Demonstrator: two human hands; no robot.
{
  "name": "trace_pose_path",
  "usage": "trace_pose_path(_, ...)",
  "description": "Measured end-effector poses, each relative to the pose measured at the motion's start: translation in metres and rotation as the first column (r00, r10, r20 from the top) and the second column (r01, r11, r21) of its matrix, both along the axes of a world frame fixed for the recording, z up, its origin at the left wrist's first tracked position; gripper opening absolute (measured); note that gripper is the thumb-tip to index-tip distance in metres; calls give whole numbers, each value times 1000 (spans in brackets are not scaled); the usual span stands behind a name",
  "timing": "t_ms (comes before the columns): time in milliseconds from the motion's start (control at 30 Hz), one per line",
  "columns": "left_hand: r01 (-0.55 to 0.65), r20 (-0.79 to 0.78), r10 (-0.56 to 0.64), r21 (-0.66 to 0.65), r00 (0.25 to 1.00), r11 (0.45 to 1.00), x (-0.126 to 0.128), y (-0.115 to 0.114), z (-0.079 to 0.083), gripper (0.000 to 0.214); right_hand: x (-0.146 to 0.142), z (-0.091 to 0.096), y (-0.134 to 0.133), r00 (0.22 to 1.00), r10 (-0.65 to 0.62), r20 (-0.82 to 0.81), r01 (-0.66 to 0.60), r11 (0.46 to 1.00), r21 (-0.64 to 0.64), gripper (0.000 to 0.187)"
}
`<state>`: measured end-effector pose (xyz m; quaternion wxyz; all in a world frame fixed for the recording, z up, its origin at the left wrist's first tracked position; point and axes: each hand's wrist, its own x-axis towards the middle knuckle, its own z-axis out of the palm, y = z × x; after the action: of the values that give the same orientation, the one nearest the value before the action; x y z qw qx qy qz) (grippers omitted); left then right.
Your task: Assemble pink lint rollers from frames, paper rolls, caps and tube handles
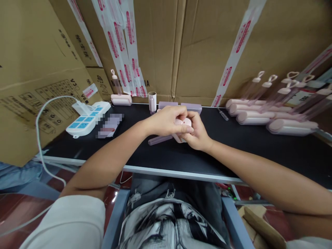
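Both hands meet over the middle of the black tabletop, around a small pale pink plastic part (186, 121). My left hand (169, 121) is closed on its left side, the thumb lying across the front. Around the right side curl the fingers of my right hand (198, 133). Much of the part is hidden by the fingers. Just below and left of the hands lies a clear purplish tube (160, 139). Behind them rest two translucent lilac pieces, a left one (168, 104) and a right one (191, 107). A small upright cylinder (152, 102) stands left of these.
At the right stand several pink units with clear stems and heart-shaped loops (284, 117); a similar one (121, 99) is at back left. A white power strip (88, 119) and a phone (111, 125) lie left. A small screwdriver-like tool (222, 114) lies back right. Cardboard (202, 52) walls the back.
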<state>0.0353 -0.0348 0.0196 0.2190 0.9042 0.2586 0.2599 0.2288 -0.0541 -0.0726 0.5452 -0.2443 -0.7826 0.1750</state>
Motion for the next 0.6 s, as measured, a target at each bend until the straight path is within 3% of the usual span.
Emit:
trace_pose_path(133,37,-6,-37,-20,999,999,-2,0,2,51,3,2,-1,999,-27,23,27,1000,17,53)
trace_pose_path(300,49,34,-49,-12,998,999,-3,-1,0,52,4,10,1,993,-68,-92,70,998,12,50)
trace_pose_path(433,-12,-64,17,84,998,996,-2,-11,0,52,10,15,12,958,-171,-232,135,978,-162,56)
trace_pose_path(600,59,-402,77,314,912,948,14,-47,-4,30,22,17,28,937,-217,-274,75,891,-447,58)
